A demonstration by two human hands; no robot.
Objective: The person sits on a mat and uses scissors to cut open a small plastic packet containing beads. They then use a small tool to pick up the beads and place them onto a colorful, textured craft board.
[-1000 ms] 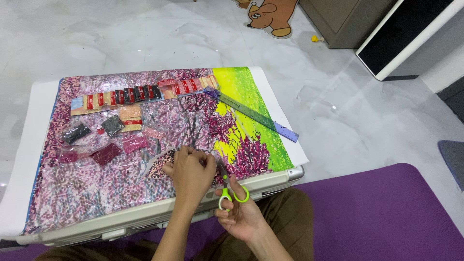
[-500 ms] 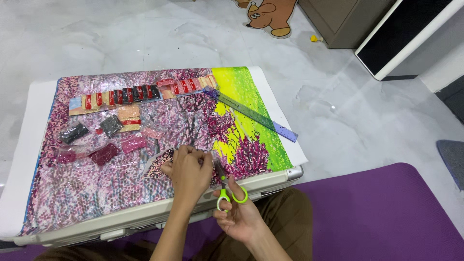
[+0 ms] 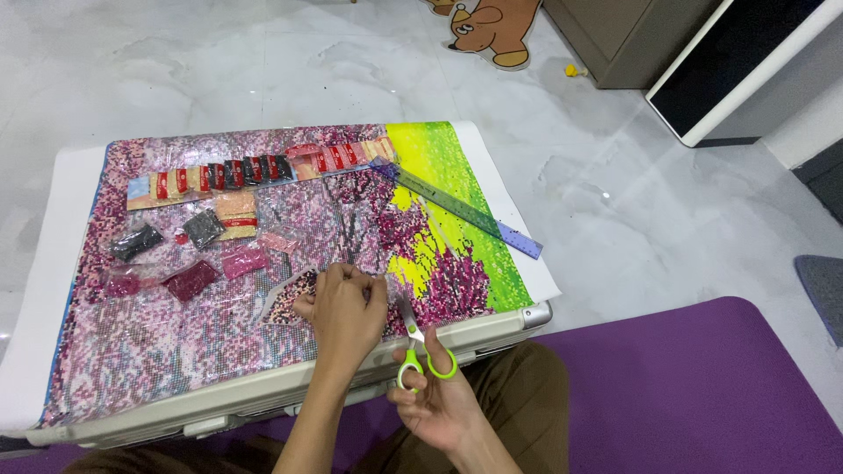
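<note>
Marble floor lay beyond a bead canvas on a low table. Left hand pinched a clear film flap, fingers pressed together. Right hand gripped green-handled scissors, fingers curled through the loops, blades near the flap.

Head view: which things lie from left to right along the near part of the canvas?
Dark red bead bag → left hand → green-handled scissors in the right hand → purple mat.

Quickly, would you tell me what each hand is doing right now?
Left hand: closed, pinching the film on the canvas.
Right hand: closed on the green scissors.
</note>
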